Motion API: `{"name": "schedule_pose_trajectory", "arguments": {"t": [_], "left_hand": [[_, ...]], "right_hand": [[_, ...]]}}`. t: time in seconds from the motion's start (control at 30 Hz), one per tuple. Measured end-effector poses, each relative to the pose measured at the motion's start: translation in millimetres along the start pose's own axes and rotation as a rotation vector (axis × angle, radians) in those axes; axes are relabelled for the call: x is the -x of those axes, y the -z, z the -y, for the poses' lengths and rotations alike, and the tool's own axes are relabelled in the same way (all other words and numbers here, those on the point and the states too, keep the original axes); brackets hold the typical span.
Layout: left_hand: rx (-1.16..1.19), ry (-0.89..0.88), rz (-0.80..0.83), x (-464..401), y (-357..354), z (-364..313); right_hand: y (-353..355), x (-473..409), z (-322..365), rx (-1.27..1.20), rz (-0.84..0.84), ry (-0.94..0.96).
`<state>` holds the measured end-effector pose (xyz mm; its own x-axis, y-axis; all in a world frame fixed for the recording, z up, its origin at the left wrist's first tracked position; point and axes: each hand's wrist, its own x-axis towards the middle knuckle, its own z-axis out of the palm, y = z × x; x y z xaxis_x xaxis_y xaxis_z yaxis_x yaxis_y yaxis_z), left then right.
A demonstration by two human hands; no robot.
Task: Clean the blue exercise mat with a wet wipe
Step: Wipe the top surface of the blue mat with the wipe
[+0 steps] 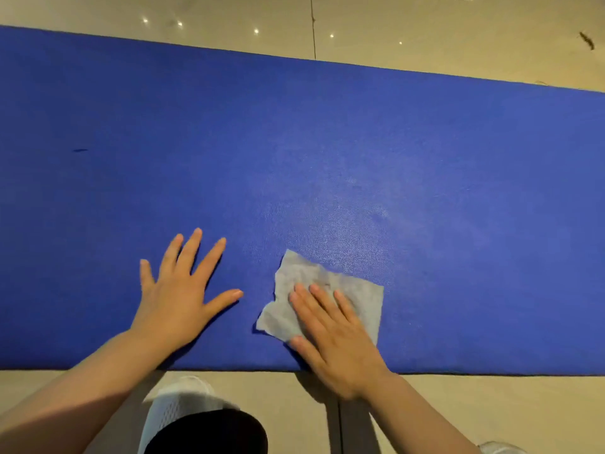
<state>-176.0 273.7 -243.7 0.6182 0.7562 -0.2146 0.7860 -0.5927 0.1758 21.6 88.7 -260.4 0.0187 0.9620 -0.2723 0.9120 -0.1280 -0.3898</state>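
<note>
The blue exercise mat (pixel 327 142) lies flat across the floor and fills most of the view. A crumpled grey-white wet wipe (pixel 301 280) lies on the mat near its front edge. My right hand (pixel 334 335) presses on the wipe with straight fingers, covering its lower right part. To the left of the wipe, my left hand (pixel 183 293) rests flat on the bare mat with fingers spread. A paler, shiny patch of mat shows above and to the right of the wipe.
Beige tiled floor (pixel 425 27) runs beyond the mat's far edge and along its near edge. My white shoe (pixel 176 404) and dark trouser leg (pixel 212 434) are below the mat's front edge. A small dark mark (pixel 80 150) sits on the mat at left.
</note>
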Motion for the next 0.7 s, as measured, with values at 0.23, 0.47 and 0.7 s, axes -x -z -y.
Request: {"name": "schedule_pose_trajectory", "arguments": {"t": [0.23,0.47,0.7], "left_hand": [[-0.205,-0.058,0.165,-3.9,-15.3,7.0],[-0.154,-0.022,0.204,-5.2,-13.4,3.0],[-0.095,0.004,0.3,-1.1,-12.3,7.2]], "right_hand": [[54.0,-25.1,-108.5,-0.03,-0.047,-0.729],[19.5,-87.4,14.6,-0.045,-0.017,-0.244],[57.2,-124.5,-8.2,-0.153,0.134,-0.243]]}}
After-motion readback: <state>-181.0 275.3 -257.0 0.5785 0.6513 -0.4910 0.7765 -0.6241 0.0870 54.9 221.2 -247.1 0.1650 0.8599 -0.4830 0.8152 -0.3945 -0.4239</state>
